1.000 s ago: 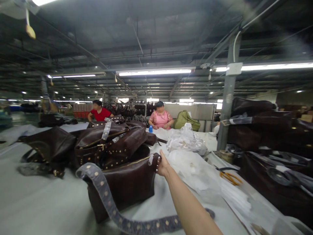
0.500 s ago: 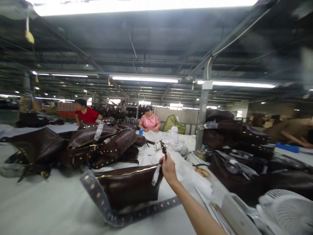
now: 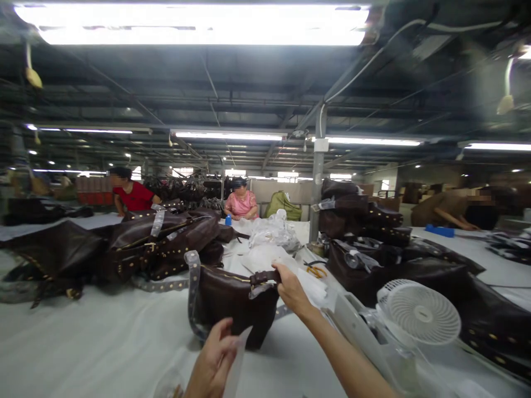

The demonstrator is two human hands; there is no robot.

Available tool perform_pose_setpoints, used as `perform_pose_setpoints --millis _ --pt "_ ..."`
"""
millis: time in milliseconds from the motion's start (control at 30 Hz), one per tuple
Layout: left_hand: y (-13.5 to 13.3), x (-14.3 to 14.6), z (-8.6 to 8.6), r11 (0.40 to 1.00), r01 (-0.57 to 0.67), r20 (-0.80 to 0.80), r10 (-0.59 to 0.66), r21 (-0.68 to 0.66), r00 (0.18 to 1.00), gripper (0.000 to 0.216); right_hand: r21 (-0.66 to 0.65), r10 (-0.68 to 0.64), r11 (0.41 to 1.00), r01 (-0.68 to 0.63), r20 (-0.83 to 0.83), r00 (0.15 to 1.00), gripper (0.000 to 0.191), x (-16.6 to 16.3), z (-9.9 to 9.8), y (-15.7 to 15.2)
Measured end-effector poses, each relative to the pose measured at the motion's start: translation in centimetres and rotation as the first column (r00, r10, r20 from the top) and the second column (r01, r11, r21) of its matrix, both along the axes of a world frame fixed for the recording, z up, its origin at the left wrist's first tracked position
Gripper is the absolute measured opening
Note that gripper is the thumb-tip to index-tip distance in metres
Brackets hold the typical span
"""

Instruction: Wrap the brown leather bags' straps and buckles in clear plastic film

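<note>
A long white bench carries a heap of dark brown bags at the left and another stack at the right. Nearer, one brown bag stands upright mid-bench. The right hand has its grip pinched on the bag's strap end at the top edge. The left hand, low in view, closes its grip on a clear plastic strip. The step looks like handling the strap's wrapping; next likely calls for bringing both hands together at the strap. A white fan crowds the right, orange scissors lie beyond, and people work across the bench.
</note>
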State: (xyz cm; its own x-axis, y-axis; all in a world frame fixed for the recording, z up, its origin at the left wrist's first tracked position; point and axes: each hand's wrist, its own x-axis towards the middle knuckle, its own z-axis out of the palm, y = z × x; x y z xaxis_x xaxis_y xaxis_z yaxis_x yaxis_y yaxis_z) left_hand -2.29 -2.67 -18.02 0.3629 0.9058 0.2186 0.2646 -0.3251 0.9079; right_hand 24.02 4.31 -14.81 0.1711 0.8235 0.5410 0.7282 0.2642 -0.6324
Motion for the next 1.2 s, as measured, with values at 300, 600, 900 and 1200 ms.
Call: perform_pose_setpoints --millis 300,600,900,1200 --pt "3.4 7.4 -0.5 0.699 0.275 -0.376 -0.009 0.661 0.927 0.030 -0.092 0.025 0.995 -0.026 -0.012 1.000 0.027 -0.3 0.3 0.4" --pt "2.1 5.2 -1.0 0.987 0.081 0.176 -0.105 0.141 0.979 0.045 -0.029 0.202 0.979 -0.200 0.096 0.975 0.039 -0.7 1.2 -0.3" --pt "6.5 2.1 3.7 0.955 0.215 0.470 -0.098 -0.203 0.877 0.045 -0.023 0.212 0.977 -0.211 0.086 0.973 0.026 -1.1 0.7 -1.1" --pt "9.0 3.0 6.0 0.852 0.443 0.452 -0.291 -0.279 0.843 0.043 -0.072 0.251 0.967 -0.244 0.123 0.960 0.021 -1.0 0.9 -0.9"
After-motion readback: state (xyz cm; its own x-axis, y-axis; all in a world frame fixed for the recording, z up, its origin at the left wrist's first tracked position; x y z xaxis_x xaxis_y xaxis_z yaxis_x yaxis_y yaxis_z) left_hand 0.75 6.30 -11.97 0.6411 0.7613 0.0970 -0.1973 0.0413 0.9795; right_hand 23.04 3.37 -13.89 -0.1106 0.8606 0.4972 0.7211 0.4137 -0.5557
